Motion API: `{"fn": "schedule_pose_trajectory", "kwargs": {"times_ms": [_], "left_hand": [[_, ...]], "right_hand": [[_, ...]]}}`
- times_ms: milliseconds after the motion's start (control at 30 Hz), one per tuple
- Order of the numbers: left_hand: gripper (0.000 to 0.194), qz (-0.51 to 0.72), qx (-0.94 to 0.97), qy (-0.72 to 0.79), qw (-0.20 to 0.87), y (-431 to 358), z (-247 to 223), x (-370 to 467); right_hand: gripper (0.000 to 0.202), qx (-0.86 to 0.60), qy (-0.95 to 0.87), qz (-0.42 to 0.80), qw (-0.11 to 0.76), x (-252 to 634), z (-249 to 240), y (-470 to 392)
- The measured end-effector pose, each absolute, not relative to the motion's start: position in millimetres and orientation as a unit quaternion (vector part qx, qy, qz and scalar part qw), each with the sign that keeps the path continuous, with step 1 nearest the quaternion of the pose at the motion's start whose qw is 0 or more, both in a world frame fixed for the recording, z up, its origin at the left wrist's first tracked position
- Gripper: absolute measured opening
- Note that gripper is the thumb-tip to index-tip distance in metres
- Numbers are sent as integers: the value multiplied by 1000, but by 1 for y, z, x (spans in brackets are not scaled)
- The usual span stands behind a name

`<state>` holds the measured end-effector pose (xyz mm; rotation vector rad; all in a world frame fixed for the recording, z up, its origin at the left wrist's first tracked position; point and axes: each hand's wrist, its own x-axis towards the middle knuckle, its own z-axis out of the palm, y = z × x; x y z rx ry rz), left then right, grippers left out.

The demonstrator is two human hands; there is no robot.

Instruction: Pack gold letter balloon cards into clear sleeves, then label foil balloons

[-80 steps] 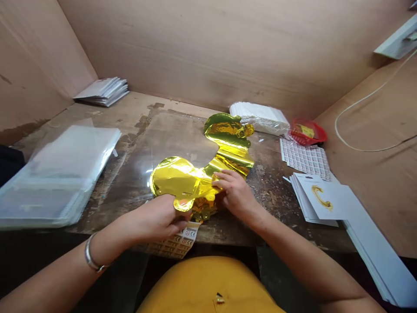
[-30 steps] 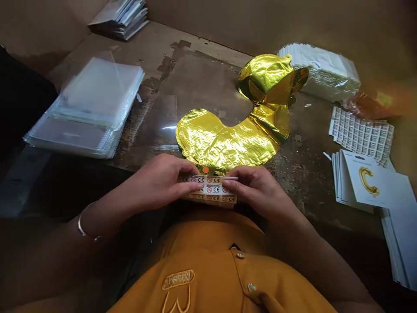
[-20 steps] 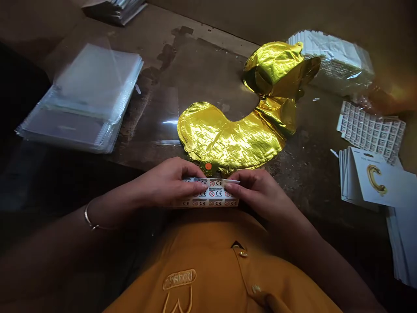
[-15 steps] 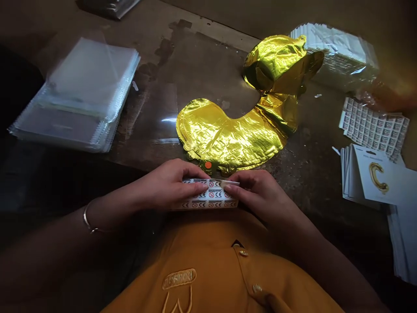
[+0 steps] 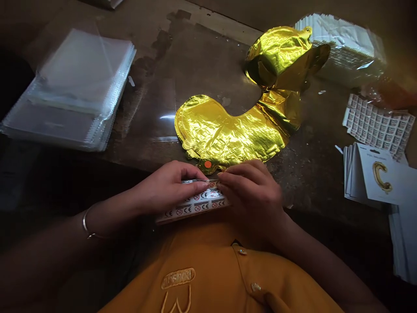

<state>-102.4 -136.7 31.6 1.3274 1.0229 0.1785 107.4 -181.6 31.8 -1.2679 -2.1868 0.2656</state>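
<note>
My left hand (image 5: 166,187) pinches a sheet of CE-mark stickers (image 5: 200,205) between thumb and fingers, close to my body at the table's front edge. My right hand (image 5: 256,187) is closed at the sheet's upper right edge, its fingertips pinching there. Whether a single sticker is between those fingertips, I cannot make out. Just beyond both hands lies a flat gold foil balloon (image 5: 228,130), curved, with an orange round dot (image 5: 207,164) on its near tab.
On the left sits a stack of clear plastic bags (image 5: 74,82). At right are another sticker sheet (image 5: 378,124), folded white cards (image 5: 379,174) showing a gold C, and a plastic-wrapped white stack (image 5: 345,43). A single clear bag (image 5: 159,104) lies flat on the dark table (image 5: 208,56).
My right hand has turned inward and shifted left along the sheet's top edge, its fingers now over the corner. The sheet has tilted, its left end lower. The view has shifted slightly.
</note>
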Motion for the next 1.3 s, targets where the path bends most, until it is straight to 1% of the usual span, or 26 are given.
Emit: {"fn": "schedule_pose_trajectory", "kwargs": {"times_ms": [100, 200, 367, 433, 600, 767, 833, 1000, 1100, 1200, 1300], "left_hand": [[26, 82, 569, 455, 680, -137, 30, -102], [28, 86, 557, 456, 689, -138, 30, -101], [30, 91, 536, 452, 707, -140, 28, -101], [30, 91, 527, 456, 712, -141, 27, -101], [31, 89, 528, 466, 704, -142, 26, -102], [30, 109, 518, 466, 709, -143, 27, -101], [32, 109, 502, 470, 718, -144, 27, -100], [31, 115, 475, 467, 736, -145, 24, -101], [30, 118, 480, 461, 737, -145, 23, -102], [30, 115, 488, 466, 729, -145, 24, -103], [29, 112, 491, 471, 724, -144, 25, -103]], "right_hand": [[19, -452, -836, 37, 308, 108, 25, -184], [27, -425, -851, 0, 308, 112, 23, -185], [21, -369, -880, -17, 299, 115, 25, -187], [22, -374, -877, -10, 302, 114, 25, -187], [34, -434, -842, 8, 319, 110, 24, -185], [35, -402, -877, -1, 263, 113, 25, -186], [35, -392, -884, -4, 254, 114, 27, -187], [27, -367, -892, -10, 263, 113, 30, -185], [23, -356, -894, 16, 273, 113, 30, -183], [26, -403, -866, 66, 289, 112, 30, -182], [31, -444, -847, 70, 286, 112, 30, -183]]}}
